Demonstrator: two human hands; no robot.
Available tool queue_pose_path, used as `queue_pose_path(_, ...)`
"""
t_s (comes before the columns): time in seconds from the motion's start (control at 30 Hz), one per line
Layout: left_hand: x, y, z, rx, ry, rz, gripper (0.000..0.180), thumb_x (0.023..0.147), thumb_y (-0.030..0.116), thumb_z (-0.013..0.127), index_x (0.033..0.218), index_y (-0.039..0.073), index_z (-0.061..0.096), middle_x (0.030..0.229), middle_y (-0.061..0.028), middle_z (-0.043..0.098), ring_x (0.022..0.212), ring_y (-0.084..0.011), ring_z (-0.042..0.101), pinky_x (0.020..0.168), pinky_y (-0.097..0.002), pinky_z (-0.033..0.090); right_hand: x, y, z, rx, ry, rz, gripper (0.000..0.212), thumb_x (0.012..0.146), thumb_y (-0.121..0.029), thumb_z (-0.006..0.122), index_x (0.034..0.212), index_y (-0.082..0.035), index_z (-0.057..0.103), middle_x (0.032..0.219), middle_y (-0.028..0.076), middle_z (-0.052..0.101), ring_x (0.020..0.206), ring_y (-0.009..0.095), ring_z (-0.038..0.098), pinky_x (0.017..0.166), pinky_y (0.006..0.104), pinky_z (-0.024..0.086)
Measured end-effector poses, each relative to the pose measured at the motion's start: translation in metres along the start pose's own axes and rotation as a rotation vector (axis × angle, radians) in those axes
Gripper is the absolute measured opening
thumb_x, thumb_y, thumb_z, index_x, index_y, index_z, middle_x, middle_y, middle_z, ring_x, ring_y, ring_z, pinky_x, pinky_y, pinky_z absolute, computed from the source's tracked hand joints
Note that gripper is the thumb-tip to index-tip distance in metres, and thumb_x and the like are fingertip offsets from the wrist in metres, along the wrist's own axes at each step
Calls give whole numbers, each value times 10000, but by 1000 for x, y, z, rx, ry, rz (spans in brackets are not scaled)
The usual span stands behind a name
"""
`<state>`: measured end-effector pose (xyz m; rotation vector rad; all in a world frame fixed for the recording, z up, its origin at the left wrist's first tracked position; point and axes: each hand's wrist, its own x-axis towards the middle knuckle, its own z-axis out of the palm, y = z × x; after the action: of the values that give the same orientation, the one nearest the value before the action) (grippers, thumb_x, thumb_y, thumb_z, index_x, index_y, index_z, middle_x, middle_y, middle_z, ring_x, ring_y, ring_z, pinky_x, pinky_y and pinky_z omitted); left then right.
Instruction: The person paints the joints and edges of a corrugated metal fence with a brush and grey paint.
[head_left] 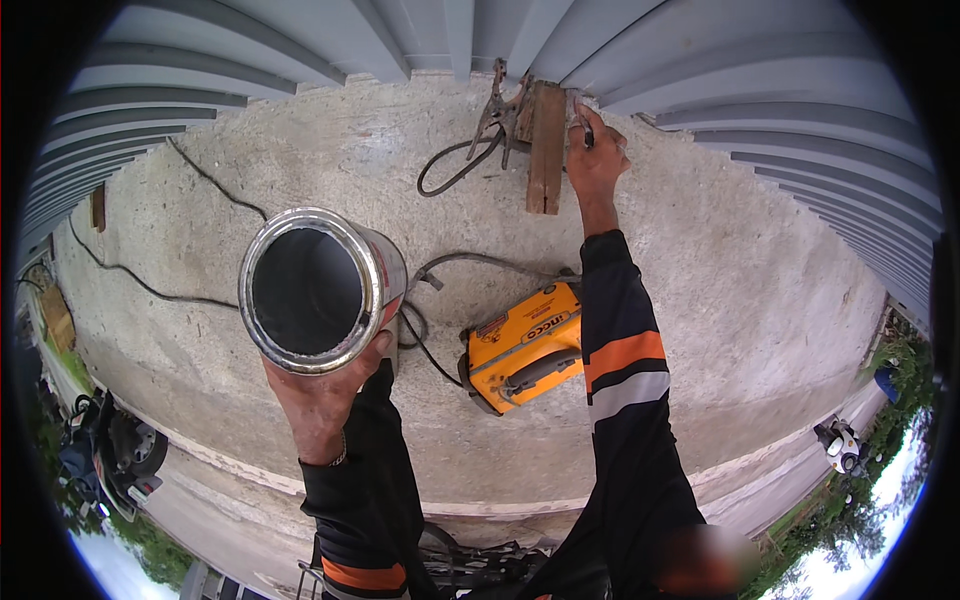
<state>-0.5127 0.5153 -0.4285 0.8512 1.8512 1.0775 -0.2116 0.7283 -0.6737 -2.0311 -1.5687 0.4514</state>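
My left hand (315,400) is wrapped round an open metal paint can (385,270), held up close with its mouth toward me; its inside is coated grey. My right hand (597,160) reaches out to the foot of the grey ribbed metal wall (640,60). Its fingers are closed on a thin, dark-handled tool (588,138) that looks like a paintbrush; the working end is hard to make out. Just left of that hand, a brown wooden block (546,160) lies against the wall's foot. Beside the block is a rusty metal clamp (495,110) on a cable.
An orange welding machine (525,340) with a black handle sits on the concrete floor (740,260), partly behind my right forearm. Black cables (150,290) trail across the floor at left. Parked motorcycles (115,450) stand beyond the floor's edge, with another (845,445) at right.
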Motion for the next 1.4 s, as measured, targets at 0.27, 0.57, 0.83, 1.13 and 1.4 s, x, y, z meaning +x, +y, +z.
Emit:
queue_pose_path(0.27, 1, 5, -3, -27, -10, -33, 859, 698, 139, 1014, 1407, -10, 554, 1330, -122, 671, 1176, -212, 677, 1012, -367, 575, -23, -4, -6, 101, -57, 63, 391, 965, -223, 643, 1343, -250, 740, 958, 19, 789, 1234, 241, 608, 1060, 452, 284)
queue_pose_path(0.57, 0, 8, 1, -50, 1, -16, 848, 690, 123, 1014, 1398, -6, 566, 1305, -119, 685, 1154, -204, 687, 1004, -361, 578, -37, -16, -22, 213, 48, -29, 398, 974, -221, 636, 1360, -215, 733, 921, -5, 767, 1208, 252, 591, 1060, 487, 298)
queue_pose_path(0.83, -1, 6, 6, -47, -32, -23, 856, 692, 116, 1012, 1406, -10, 556, 1314, -123, 681, 1161, -208, 682, 1007, -366, 577, -7, -12, -15, 196, 69, -9, 396, 976, -218, 638, 1361, -199, 727, 951, -5, 769, 1204, 249, 593, 1070, 484, 296)
queue_pose_path(1.13, 1, 6, 5, -42, -25, -38, 864, 686, 128, 1017, 1403, -8, 555, 1312, -119, 680, 1158, -209, 683, 1007, -369, 579, -22, -13, -7, 116, 38, 37, 392, 953, -185, 641, 1330, -195, 745, 952, 14, 778, 1173, 263, 596, 1040, 483, 325)
queue_pose_path(1.4, 1, 5, -1, -43, -16, -15, 888, 681, 134, 1022, 1416, -4, 543, 1330, -124, 669, 1171, -209, 680, 1008, -366, 578, -37, -53, -41, 154, 172, -86, 387, 945, -176, 640, 1315, -199, 751, 921, 33, 774, 1196, 284, 577, 1031, 470, 297)
